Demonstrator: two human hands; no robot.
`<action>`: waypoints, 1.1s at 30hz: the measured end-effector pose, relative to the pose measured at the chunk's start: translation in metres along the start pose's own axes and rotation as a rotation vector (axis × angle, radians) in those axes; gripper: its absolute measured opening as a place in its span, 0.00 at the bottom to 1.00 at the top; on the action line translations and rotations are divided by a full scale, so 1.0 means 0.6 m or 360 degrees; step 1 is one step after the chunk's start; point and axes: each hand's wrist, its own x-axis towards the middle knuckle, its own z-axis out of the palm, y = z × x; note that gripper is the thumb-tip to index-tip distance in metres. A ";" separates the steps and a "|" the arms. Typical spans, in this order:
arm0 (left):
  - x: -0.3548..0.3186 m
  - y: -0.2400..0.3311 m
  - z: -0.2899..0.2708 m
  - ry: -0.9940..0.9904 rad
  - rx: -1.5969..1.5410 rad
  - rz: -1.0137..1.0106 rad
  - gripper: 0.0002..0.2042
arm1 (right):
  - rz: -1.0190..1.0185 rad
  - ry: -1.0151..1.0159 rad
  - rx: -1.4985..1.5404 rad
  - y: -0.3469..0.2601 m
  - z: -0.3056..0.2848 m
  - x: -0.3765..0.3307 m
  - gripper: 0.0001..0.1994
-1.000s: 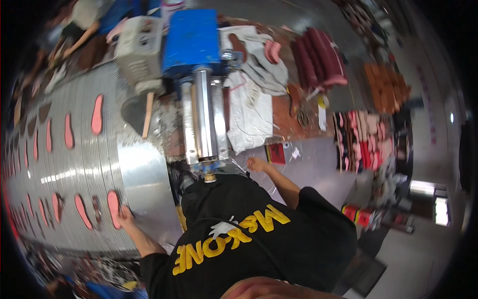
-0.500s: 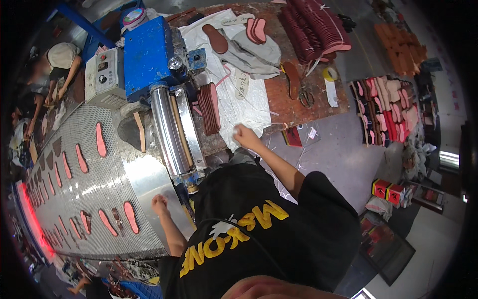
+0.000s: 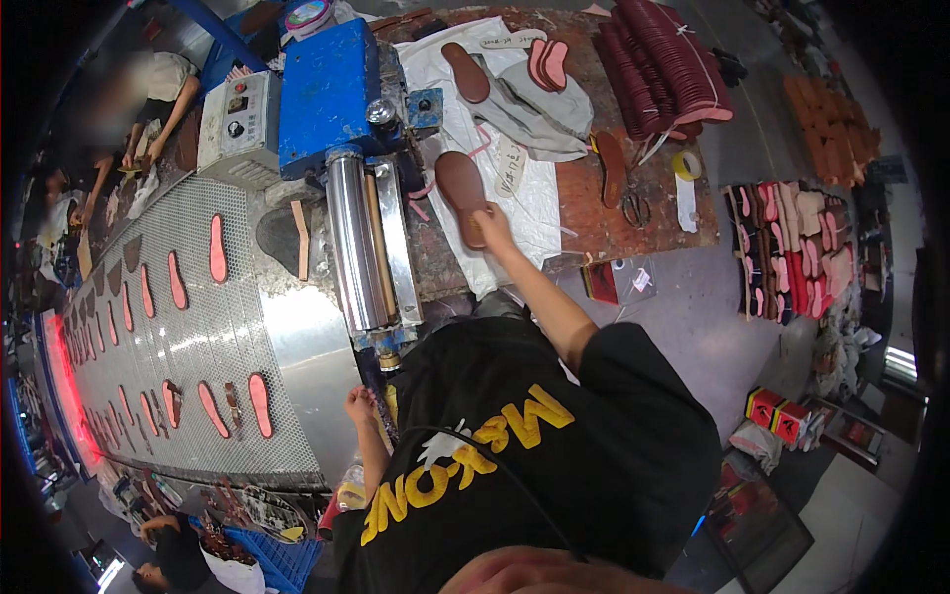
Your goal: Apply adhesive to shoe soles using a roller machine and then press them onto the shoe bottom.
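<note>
My right hand (image 3: 492,224) reaches out over the workbench and grips the near end of a brown shoe sole (image 3: 459,180), which lies on a white cloth (image 3: 529,193). My left hand (image 3: 359,404) hangs close to my body by the metal edge of the conveyor (image 3: 307,396), fingers curled, holding nothing. Between the two hands stands a blue machine (image 3: 327,94) with long steel rollers (image 3: 358,247). My black shirt with yellow print fills the lower middle.
Pink and red soles (image 3: 216,247) lie in rows on the mesh conveyor at left. Stacked dark red soles (image 3: 663,59), scissors (image 3: 633,208) and a tape roll (image 3: 686,164) sit on the bench. Soles (image 3: 792,247) are piled on the floor at right. Other people work at top left and bottom left.
My right hand has reached farther onto the bench and closed on the brown sole. My left hand has come off the conveyor plate toward my body and curled.
</note>
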 end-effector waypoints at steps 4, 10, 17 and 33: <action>0.013 0.002 -0.009 -0.0019 -0.0032 0.0044 0.01 | -0.0361 0.0082 -0.0974 -0.001 -0.116 -0.030 0.29; 0.045 0.079 0.010 -0.0051 0.0134 0.0213 0.02 | -0.0178 0.0214 -0.1827 -0.003 -0.142 -0.065 0.32; 0.036 0.255 0.090 -0.0328 0.0318 0.0814 0.06 | -0.0651 0.0386 -0.1578 -0.054 -0.169 -0.081 0.30; -0.142 0.608 0.272 -0.1512 0.1301 0.1820 0.37 | -0.1345 -0.0735 -0.1328 -0.283 0.077 -0.181 0.27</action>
